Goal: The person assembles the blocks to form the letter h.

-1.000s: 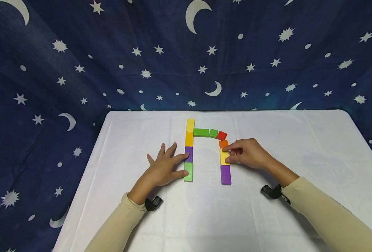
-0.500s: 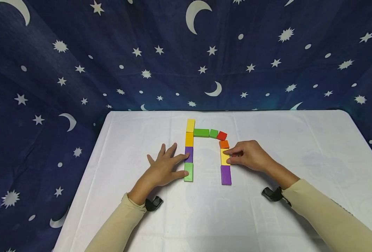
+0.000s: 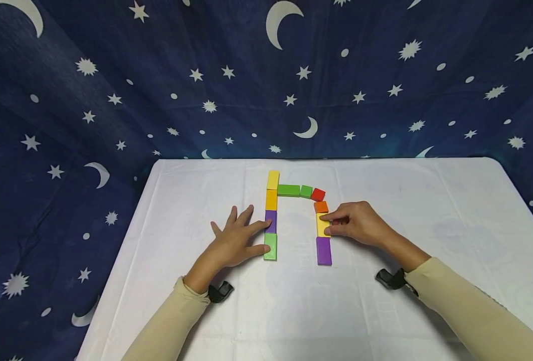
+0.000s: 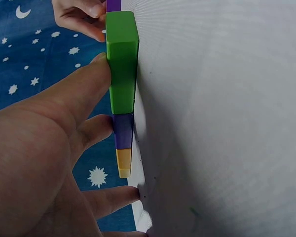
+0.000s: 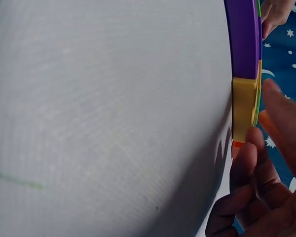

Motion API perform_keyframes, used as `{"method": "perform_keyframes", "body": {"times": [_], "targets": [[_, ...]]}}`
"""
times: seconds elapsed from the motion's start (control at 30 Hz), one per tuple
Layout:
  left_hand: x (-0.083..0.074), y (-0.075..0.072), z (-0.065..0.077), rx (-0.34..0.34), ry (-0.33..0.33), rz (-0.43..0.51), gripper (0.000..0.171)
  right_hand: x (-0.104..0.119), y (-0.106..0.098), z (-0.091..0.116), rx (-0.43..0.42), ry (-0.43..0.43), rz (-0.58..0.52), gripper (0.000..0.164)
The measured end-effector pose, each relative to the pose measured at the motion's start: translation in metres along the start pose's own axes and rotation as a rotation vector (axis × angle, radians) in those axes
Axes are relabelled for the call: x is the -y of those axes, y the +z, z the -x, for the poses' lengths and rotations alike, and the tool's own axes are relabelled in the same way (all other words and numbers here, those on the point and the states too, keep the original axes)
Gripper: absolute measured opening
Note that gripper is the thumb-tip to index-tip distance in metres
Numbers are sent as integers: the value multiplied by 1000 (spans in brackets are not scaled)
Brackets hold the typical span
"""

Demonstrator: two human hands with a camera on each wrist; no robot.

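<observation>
In the head view, my left hand (image 3: pixel 236 244) lies with fingers spread beside a column of blocks. Its index fingertip touches the dark purple block (image 3: pixel 273 214) and its thumb touches the light green block (image 3: pixel 273 240). My right hand (image 3: pixel 361 221) has thumb and index fingertip on top of a yellow block (image 3: pixel 321 231); its other fingers are curled under. An orange block (image 3: pixel 321 206) adjoins that yellow one at the far end, a purple block (image 3: pixel 324 251) at the near end. In the right wrist view, the yellow block (image 5: pixel 243 106) lies flat beside the fingers.
Above the left column's purple block lie an amber block (image 3: pixel 271 200) and a pale yellow block (image 3: pixel 273 179). A long green block (image 3: pixel 289 190), a small green block (image 3: pixel 306 191) and a red block (image 3: pixel 318 194) curve rightward. White cloth covers the table (image 3: pixel 293 311); a starry curtain (image 3: pixel 230 115) hangs behind.
My right hand has shifted slightly, its index fingertip moving onto the yellow block. The yellow and orange blocks have slid a little to the right. My left hand has stayed put.
</observation>
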State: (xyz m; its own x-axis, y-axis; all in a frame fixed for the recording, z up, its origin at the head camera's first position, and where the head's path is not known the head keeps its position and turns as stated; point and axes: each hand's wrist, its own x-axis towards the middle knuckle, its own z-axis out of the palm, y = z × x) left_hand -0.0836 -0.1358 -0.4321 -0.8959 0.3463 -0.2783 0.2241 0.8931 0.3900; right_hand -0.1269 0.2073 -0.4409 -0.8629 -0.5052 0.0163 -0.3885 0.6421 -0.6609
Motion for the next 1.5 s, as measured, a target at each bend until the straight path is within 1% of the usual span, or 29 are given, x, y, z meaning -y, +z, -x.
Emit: {"method": "perform_keyframes", "body": {"times": [0.07, 0.2, 0.3, 0.8, 1.13, 1.5], "targets": [[0, 0, 0, 1, 1, 2, 67, 1, 1, 0, 17, -3, -4, 41], [0, 0, 0, 3, 3, 4, 67, 4, 2, 1, 78, 4, -8, 43], [0, -1, 0, 6, 3, 2, 67, 5, 3, 2, 99, 15, -1, 44], [1, 0, -1, 12, 3, 0, 67, 7, 0, 2, 126, 12, 18, 45], [1, 0, 0, 12, 6, 0, 67, 6, 0, 1, 123, -4, 13, 44], [0, -1, 0, 12, 5, 4, 68, 7, 0, 1, 131, 14, 21, 44]]}}
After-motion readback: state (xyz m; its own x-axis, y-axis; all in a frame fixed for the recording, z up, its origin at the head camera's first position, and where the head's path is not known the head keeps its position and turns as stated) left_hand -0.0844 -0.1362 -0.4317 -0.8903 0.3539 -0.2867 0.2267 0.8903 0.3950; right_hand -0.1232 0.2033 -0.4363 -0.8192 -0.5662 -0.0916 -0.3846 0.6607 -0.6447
